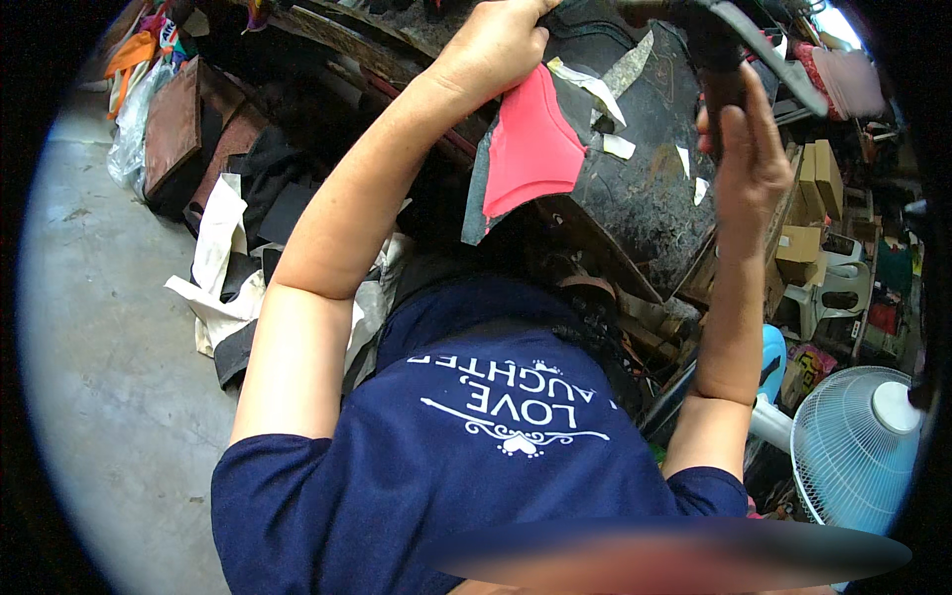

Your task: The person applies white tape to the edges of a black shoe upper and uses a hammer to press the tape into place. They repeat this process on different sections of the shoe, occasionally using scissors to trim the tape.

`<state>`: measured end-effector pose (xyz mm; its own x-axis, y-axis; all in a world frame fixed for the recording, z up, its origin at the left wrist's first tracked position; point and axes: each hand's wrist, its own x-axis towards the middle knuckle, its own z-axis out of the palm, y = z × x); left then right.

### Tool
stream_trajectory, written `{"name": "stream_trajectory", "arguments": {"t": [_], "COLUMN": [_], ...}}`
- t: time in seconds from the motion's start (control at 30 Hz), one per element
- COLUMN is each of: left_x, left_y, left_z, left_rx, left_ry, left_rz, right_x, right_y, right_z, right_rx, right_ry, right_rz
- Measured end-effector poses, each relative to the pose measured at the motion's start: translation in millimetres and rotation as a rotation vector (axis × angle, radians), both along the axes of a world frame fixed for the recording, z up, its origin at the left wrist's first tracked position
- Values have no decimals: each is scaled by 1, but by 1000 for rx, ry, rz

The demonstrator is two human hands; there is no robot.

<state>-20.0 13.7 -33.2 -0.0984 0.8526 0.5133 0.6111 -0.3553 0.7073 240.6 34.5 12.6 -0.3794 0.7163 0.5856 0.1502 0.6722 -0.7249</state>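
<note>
My left hand (493,42) reaches up to the top of the view and grips the upper edge of a pink piece of material (531,144) that hangs down over a dark, worn work surface (645,188). A grey layer (474,203) shows behind the pink piece on its left. My right hand (746,149) is closed around the red handle of a hammer (739,45), whose dark head sits raised near the top edge, above and right of the pink piece. Pale scraps (607,99) lie on the dark surface between my hands.
Brown boards (174,129) and pale and dark cloth pieces (223,258) lie on the grey concrete floor (109,357) at left. Cardboard boxes (808,213) and a white plastic chair (828,293) stand at right, with a pale blue fan (853,446) at lower right.
</note>
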Motion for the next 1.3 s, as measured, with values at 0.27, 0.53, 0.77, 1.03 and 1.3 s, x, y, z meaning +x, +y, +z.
{"name": "stream_trajectory", "arguments": {"t": [0.27, 0.53, 0.77, 1.03, 1.3], "left_x": [4, -2, -3, -9, -20], "left_y": [1, 14, 16, 12, 9], "left_z": [8, 2, -6, -10, -10], "left_rx": [58, -71, -140, -74, -251], "left_ry": [92, 120, 97, 161, -104], "left_rz": [-18, 46, 12, 109, -58], "right_x": [8, 7, 4, 29, 66], "right_y": [-1, 0, 5, 8, 29], "right_z": [3, -13, -8, -27, -23], "right_rx": [195, -105, -2, -14, 47], "right_ry": [-436, -741, -434, -462, -636], "right_rz": [-80, -222, -73, -105, 17]}}
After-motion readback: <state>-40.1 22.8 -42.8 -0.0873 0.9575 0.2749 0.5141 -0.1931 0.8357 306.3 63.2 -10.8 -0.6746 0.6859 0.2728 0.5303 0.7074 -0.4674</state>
